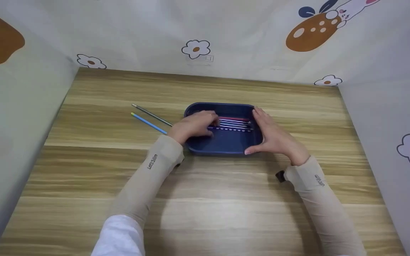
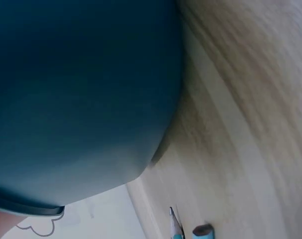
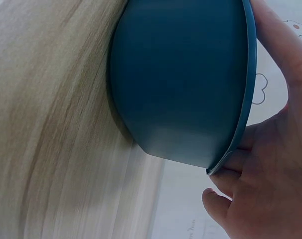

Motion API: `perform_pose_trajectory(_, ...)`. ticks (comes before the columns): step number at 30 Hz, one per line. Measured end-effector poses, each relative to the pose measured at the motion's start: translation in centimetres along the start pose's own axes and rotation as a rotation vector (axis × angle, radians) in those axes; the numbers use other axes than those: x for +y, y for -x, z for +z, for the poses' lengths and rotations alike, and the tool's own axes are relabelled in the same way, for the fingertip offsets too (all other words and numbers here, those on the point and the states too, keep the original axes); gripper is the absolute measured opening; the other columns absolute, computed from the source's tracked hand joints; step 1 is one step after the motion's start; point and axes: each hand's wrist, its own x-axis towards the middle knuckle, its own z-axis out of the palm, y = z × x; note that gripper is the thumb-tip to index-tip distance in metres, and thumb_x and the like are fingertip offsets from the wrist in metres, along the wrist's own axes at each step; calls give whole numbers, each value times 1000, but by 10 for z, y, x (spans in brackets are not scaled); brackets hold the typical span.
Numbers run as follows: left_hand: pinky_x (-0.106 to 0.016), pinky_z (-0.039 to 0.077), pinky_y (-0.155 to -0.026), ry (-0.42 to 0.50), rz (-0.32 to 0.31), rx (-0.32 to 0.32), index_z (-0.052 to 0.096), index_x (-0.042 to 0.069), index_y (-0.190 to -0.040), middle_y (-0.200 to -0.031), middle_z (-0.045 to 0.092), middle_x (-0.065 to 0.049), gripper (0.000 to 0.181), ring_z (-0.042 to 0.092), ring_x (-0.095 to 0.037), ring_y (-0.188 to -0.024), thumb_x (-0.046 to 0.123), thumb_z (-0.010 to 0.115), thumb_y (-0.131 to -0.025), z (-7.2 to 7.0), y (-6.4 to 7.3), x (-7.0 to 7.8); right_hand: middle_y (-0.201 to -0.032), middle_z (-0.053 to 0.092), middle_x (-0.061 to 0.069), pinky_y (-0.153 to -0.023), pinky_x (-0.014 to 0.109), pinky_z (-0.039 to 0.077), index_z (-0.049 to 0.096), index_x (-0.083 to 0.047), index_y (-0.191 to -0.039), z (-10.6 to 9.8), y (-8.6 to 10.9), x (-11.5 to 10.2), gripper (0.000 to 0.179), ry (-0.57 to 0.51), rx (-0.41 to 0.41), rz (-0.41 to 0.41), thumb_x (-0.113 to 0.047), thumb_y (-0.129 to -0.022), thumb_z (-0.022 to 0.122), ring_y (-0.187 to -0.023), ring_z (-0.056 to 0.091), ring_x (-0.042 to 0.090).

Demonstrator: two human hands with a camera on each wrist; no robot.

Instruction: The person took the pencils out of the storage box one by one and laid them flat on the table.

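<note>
A dark blue open-topped plastic box (image 1: 222, 144) stands on the wooden table. Several thin pencils (image 1: 235, 124) lie side by side in it along the far part of its floor. My left hand (image 1: 198, 124) reaches over the left end of the box, thumb and fingers apart above the pencils' left ends. What its fingertips touch is partly hidden. With thumb at the near corner and fingers at the far corner, my right hand (image 1: 274, 135) holds the box's right end. The right wrist view shows the fingers (image 3: 235, 167) bent over the rim (image 3: 248, 94).
Left of the box, a dark pencil (image 1: 151, 114) and a blue pencil (image 1: 148, 123) lie on the table (image 1: 219, 199), their right ends behind my left hand and wrist. Pale walls printed with flowers (image 1: 196, 49) enclose the table at the back and sides.
</note>
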Motion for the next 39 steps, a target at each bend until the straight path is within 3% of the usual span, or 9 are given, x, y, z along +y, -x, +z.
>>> perform_pose_trajectory(12,-33,49,-80,-76,-24,23,65,14,-96,-94,62,-1,17,56,-16,-87,3,60,-84,4,-4,3,-158,2,14,-116,47,9,9,0,-149,0,1,0,133,9,-3,19,-65,-56,77,-145,1,29)
perform_pose_trajectory(23,-30,46,-66,-33,-12,33,60,15,-87,-84,61,0,17,54,-15,-75,2,62,-77,4,-1,0,-158,2,15,-116,48,10,9,-1,-150,0,0,-1,132,1,-7,24,-65,-56,78,-145,1,30)
perform_pose_trajectory(30,-29,47,-69,-35,68,128,62,14,-88,-85,59,0,19,55,-15,-78,0,58,-75,0,5,0,-157,4,16,-115,49,11,10,0,-149,0,1,0,130,1,2,8,-63,-58,78,-145,2,31)
perform_pose_trajectory(39,-29,47,-71,5,80,151,60,12,-90,-89,57,-2,15,53,-16,-82,1,57,-80,-10,13,-2,-157,3,16,-115,51,12,9,-2,-150,0,1,-1,131,-8,-10,23,-63,-57,79,-145,2,32)
